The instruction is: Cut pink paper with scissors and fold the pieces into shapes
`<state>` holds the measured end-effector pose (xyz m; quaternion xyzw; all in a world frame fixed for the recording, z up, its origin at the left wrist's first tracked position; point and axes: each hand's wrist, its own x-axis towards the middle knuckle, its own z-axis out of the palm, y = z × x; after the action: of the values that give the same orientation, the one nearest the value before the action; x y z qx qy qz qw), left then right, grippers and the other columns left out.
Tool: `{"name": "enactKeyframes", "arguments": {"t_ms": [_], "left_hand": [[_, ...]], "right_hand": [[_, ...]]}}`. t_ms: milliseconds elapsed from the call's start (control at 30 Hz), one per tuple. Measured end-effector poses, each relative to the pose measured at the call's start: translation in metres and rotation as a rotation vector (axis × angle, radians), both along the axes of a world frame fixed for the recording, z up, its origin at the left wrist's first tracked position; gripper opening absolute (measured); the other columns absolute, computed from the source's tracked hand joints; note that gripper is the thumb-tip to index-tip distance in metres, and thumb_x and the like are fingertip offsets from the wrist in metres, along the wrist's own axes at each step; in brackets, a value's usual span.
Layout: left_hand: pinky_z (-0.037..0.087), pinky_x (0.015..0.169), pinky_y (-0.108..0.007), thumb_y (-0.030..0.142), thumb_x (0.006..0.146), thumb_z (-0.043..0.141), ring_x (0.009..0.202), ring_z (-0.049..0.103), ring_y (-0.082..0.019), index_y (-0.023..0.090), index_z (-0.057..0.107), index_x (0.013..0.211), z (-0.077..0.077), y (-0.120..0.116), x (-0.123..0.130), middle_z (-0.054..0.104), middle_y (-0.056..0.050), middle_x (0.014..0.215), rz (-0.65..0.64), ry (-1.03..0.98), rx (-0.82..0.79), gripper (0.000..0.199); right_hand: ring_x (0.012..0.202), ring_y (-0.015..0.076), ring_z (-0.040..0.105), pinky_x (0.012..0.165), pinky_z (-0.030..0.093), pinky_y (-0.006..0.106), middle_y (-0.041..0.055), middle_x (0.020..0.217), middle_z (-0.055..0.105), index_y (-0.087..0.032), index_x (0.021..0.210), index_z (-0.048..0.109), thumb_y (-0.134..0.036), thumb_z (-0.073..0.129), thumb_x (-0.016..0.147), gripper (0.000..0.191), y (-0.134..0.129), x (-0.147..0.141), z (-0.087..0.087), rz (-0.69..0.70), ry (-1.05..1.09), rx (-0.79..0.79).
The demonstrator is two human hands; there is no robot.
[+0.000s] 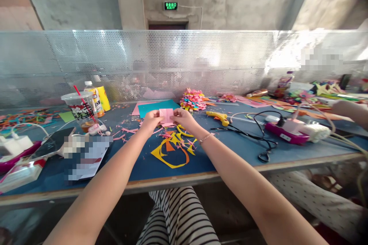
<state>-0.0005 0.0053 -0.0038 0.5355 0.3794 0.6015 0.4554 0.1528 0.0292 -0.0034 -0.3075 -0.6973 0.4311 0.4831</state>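
Note:
A small pink paper piece [166, 116] is held up between both hands above the blue table. My left hand [152, 119] pinches its left edge, and my right hand [181, 118] grips the right edge. Behind them lie a teal paper sheet [146, 110] and a pink sheet [135, 109]. Just below the hands are yellow and orange paper offcuts [156, 154] and thin pink scraps. A bundle of colourful paper strips [192, 100] stands behind my right hand.
A yellow glue gun [220, 118], black cable [263, 139] and purple power strip [283, 134] lie right. Left are a plastic cup [82, 111], a bottle [96, 99] and a phone-like device [90, 160]. A person's arm [352, 114] reaches in at far right. A perforated metal screen [161, 61] stands behind.

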Motion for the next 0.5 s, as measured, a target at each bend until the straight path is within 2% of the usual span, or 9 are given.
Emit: {"name": "enactKeyframes", "arguments": {"t_ms": [100, 233, 367, 500], "left_hand": [[0.048, 0.067, -0.031, 0.010, 0.052, 0.062, 0.062, 0.059, -0.013, 0.012, 0.060, 0.073, 0.0061, -0.0047, -0.0005, 0.063, -0.004, 0.071, -0.066, -0.099, -0.070, 0.022], [0.049, 0.063, -0.028, 0.006, 0.053, 0.055, 0.056, 0.057, -0.012, 0.012, 0.061, 0.069, 0.0097, -0.0087, -0.0013, 0.062, -0.003, 0.063, -0.064, -0.114, -0.112, 0.018], [0.050, 0.060, -0.028, 0.007, 0.055, 0.054, 0.054, 0.057, -0.011, 0.012, 0.061, 0.067, 0.0091, -0.0086, -0.0011, 0.061, -0.002, 0.060, -0.057, -0.114, -0.112, 0.015], [0.050, 0.063, -0.030, 0.007, 0.054, 0.056, 0.056, 0.058, -0.012, 0.012, 0.061, 0.069, 0.0074, -0.0074, -0.0012, 0.062, -0.003, 0.061, -0.098, -0.108, -0.104, 0.016]], "right_hand": [[0.054, 0.0062, 0.050, 0.052, 0.043, 0.020, -0.0034, 0.063, 0.052, -0.015, 0.070, 0.051, -0.021, 0.061, 0.056, 0.018, -0.0013, 0.0001, 0.0008, 0.062, 0.071, -0.077], [0.051, 0.0057, 0.049, 0.052, 0.043, 0.020, -0.0038, 0.060, 0.050, -0.016, 0.067, 0.050, -0.021, 0.059, 0.058, 0.015, -0.0033, 0.0007, 0.0029, 0.066, 0.108, -0.126], [0.051, 0.0058, 0.048, 0.050, 0.042, 0.020, -0.0035, 0.059, 0.049, -0.015, 0.066, 0.050, -0.027, 0.060, 0.061, 0.016, -0.0030, 0.0021, 0.0027, 0.040, 0.026, -0.081], [0.053, 0.0062, 0.049, 0.049, 0.041, 0.019, -0.0015, 0.064, 0.053, -0.014, 0.070, 0.052, -0.028, 0.061, 0.062, 0.019, 0.0002, 0.0026, -0.0001, 0.042, -0.053, -0.010]]}}
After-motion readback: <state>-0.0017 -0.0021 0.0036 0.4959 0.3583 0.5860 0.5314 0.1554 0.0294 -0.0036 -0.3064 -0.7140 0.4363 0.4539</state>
